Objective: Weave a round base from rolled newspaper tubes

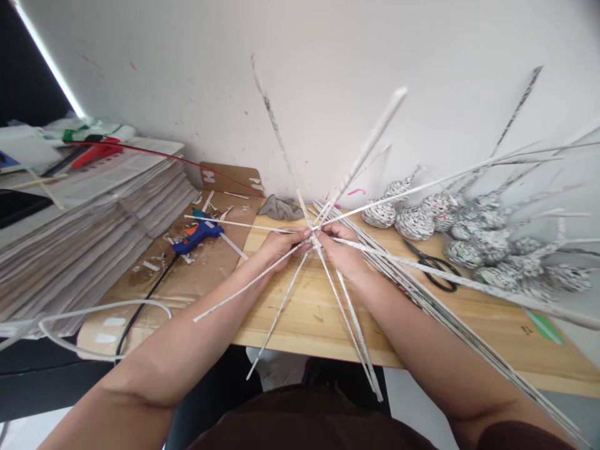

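The paper sticks (364,153) are mostly white — one mottled grey; the woven balls (415,223) white, flecked grey, green and pink; the glue gun (199,239) blue, scissors (424,257) black, tabletop (304,319) grained yellow-brown.

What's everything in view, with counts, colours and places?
Crossed paper sticks: several, whitish, centre
Loose paper sticks: many, whitish, right
Woven paper bulbs: many, printed white, back right
Scissors: one pair, black, right
Cardboard sheet: one, brown, left
Glue gun: one, blue, left
Upright cardboard: one, brown, back left
Cloth: one, grey, back centre
Newspaper stack: one, whitish, far left
Clutter: several, mixed colours, atop newspapers
Cords: several; black, white, red; left
Strip: one, green-white, right
Table: one, pale wood, centre
Wall: one, white, behind
Clothing: dark brown, bottom
Forearms: two, foreground
Left fingers, right fingers: two sets, pinching crossed sticks
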Motion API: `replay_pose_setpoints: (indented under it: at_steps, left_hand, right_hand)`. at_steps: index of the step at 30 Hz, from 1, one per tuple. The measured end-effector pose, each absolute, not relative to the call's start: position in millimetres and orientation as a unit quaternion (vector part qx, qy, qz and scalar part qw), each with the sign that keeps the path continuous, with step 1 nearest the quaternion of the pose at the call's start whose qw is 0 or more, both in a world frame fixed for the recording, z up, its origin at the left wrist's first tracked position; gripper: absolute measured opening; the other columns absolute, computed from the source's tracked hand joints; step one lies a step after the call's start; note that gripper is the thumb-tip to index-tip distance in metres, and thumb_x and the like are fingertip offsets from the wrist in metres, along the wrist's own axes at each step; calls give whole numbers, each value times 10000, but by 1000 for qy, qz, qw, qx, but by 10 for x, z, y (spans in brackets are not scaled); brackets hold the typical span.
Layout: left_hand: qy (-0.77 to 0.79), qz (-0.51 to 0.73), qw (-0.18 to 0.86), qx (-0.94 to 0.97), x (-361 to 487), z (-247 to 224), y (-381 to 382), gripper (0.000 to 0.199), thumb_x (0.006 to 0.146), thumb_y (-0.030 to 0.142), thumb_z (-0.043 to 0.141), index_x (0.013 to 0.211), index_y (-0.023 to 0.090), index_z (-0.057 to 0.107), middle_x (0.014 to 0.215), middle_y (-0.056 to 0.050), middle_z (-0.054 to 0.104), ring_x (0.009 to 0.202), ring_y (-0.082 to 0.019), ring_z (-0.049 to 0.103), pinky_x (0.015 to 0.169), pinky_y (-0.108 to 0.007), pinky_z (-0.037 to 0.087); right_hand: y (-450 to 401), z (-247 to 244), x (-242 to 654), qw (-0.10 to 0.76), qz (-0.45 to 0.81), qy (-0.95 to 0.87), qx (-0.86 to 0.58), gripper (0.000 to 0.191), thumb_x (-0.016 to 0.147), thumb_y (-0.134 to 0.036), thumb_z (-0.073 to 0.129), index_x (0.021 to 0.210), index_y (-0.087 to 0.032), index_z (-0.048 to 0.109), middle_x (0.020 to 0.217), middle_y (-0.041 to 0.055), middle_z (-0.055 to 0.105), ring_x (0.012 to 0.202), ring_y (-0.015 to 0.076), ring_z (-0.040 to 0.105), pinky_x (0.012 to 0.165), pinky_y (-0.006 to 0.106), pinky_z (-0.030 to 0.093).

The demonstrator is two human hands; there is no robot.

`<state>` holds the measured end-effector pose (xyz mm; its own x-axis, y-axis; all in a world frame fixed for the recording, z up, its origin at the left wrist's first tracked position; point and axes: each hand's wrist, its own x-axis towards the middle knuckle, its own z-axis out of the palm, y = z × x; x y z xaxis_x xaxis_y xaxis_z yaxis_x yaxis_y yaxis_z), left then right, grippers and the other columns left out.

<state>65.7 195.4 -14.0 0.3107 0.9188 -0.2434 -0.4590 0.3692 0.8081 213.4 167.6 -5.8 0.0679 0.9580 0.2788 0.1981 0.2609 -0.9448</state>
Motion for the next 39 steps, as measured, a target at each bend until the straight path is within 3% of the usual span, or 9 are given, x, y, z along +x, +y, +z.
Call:
replay_pose_setpoints:
  at_steps: [10,21,31,39]
  left_hand:
    - [357,464,748,313,682,-105,1928,155,618,110,817,750,78,743,791,-95,714,682,-127,651,629,-185,562]
    - [359,480,710,370,680,-168,1912,384,424,268,928,708,92,739,750,-85,710,694,-160,651,642,-239,547]
    - [374,480,696,380,696,-126,1883,421,391,303,932,669,85,703,683,-59,680,645,-145,634,620,-249,547]
    - [382,476,692,386,697,-184,1930,350,468,260,900,647,105,643,634,-32,651,577,-117,601,575,-238,547]
  right_hand:
    - [1712,-81,2137,558,393,-539,-494,188,711,-339,711,776,-173,652,721,12,685,655,146,626,654,271,494]
    - [1679,-20,2156,522,359,-576,-516,157,712,-328,675,738,-173,661,690,7,682,626,137,612,615,258,472]
    - [1738,-59,2220,490,305,-620,-531,138,698,-305,675,731,-171,667,700,17,683,640,148,613,629,276,482]
    - [1743,-111,2214,508,310,-616,-517,163,699,-271,676,831,-184,636,729,9,674,661,150,632,653,281,496]
